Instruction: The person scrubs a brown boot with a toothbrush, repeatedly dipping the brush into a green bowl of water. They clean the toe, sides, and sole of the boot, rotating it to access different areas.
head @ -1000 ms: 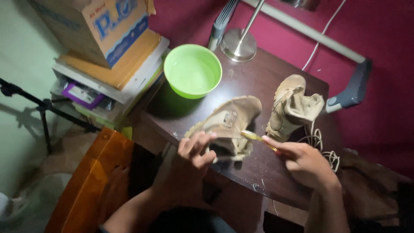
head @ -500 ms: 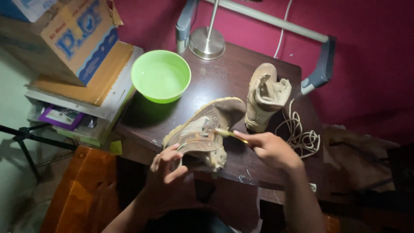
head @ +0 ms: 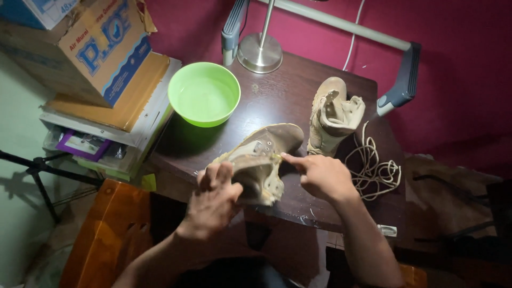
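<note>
A tan boot (head: 269, 144) lies on its side at the near edge of a dark wooden table (head: 288, 90). My left hand (head: 213, 197) grips its open ankle end. My right hand (head: 320, 176) presses a small yellowish brush (head: 276, 157) against the boot's side, with the index finger stretched along the brush. Most of the brush is hidden under that finger. A second tan boot (head: 333, 114) stands upright further back, unlaced. Loose pale laces (head: 373, 170) are coiled on the table by my right wrist.
A green plastic bowl (head: 204, 93) sits at the table's left corner, a metal lamp base (head: 260, 52) behind it. Left of the table are a cardboard box (head: 90, 48) on stacked trays (head: 106, 133), an orange object (head: 101, 229) and a black stand's leg (head: 32, 170).
My right hand has slid in closer to the boot, so the brush handle now hides under the finger. My left hand keeps its grip. The camera view has shifted a little.
</note>
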